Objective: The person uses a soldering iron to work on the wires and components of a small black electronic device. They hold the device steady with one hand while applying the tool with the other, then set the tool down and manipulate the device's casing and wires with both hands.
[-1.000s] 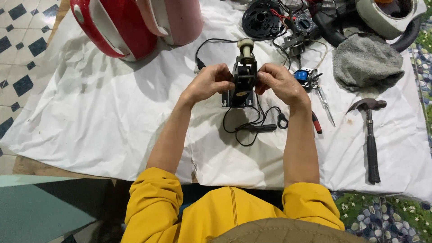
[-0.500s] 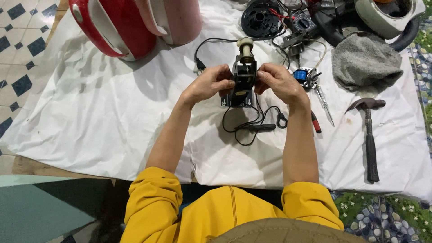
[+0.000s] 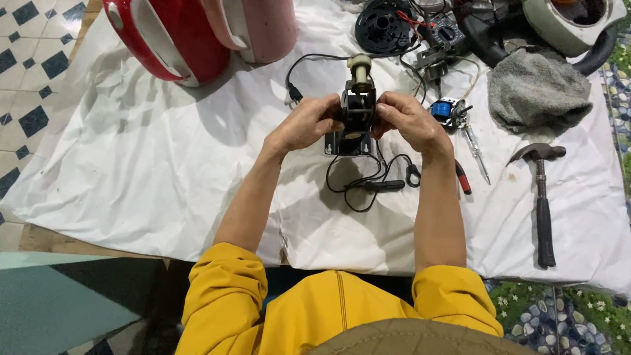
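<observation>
I hold a small black electric motor (image 3: 357, 108) with a cream plastic coupling on its top end, just above a white sheet (image 3: 131, 164). My left hand (image 3: 303, 125) grips its left side. My right hand (image 3: 409, 120) grips its right side. Thin black wires (image 3: 368, 184) trail from the motor onto the sheet below my hands.
A red appliance body (image 3: 167, 36) and a pink one (image 3: 263, 26) lie at the back left. A grey cloth (image 3: 536, 89), a hammer (image 3: 540, 197), a screwdriver (image 3: 474, 154), red-handled pliers (image 3: 462, 177) and a blue coil part (image 3: 447, 108) lie to the right. A black round part (image 3: 384, 25) lies behind.
Both hands and the motor keep the same hold; the view has only shifted slightly.
</observation>
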